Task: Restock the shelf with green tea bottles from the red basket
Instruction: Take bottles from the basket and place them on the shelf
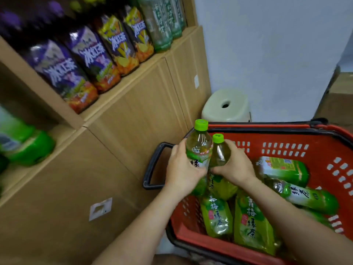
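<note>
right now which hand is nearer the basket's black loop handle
Left. The left hand, holding a bottle, is right beside the handle; the right hand holds another bottle, farther off.

We read 冰红茶 in large white characters on the two purple-labelled bottles (pixel 63 73) and again on the two yellow-labelled bottles (pixel 118 43) standing on the shelf (pixel 152 62). In the red basket (pixel 286 134), two lying bottles (pixel 252 220) carry 青梅绿茶 down their green labels — another lying bottle (pixel 299 194) further right shows 绿茶. On the taller upright bottle (pixel 198 148) we make out a single 绿. Print on the shorter upright bottle (pixel 219 152) and on the pale green bottles (pixel 162 25) at the shelf's far end is too blurred for us.
</note>
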A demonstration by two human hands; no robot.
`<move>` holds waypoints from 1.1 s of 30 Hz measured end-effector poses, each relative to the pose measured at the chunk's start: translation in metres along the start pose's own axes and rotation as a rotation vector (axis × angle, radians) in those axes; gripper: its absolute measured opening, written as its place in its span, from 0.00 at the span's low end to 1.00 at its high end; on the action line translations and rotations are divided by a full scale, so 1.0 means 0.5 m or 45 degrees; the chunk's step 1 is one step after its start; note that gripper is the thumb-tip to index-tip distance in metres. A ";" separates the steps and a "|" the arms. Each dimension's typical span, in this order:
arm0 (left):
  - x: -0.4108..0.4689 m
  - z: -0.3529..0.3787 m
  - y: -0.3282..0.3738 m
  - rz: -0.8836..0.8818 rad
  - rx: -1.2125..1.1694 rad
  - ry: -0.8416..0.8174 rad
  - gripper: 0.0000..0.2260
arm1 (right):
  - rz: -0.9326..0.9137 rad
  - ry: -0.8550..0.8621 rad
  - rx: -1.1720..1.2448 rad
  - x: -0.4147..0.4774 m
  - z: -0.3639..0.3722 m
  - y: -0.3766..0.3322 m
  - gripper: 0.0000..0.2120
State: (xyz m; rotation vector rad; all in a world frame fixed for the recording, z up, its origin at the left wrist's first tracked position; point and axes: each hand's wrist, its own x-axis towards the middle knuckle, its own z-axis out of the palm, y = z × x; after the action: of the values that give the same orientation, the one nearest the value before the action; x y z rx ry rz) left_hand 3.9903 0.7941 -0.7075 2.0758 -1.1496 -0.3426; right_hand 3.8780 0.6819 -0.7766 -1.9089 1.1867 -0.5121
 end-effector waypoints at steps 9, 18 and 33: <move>-0.242 -0.331 0.041 -0.130 -0.340 0.753 0.36 | -0.659 0.017 0.685 -0.126 -0.111 -0.376 0.43; -0.451 -0.680 0.019 -0.184 -0.080 1.371 0.32 | -1.018 -0.352 1.054 -0.339 0.006 -0.657 0.29; -0.469 -0.916 -0.239 -0.725 0.086 1.358 0.25 | -1.239 -0.534 1.028 -0.540 0.263 -0.893 0.24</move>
State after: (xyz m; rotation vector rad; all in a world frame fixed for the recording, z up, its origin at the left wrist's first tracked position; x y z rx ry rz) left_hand 4.1794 1.2399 -0.4969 2.1180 0.0653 0.5212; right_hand 4.0847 1.0761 -0.4740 -1.6087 -0.2939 -0.8611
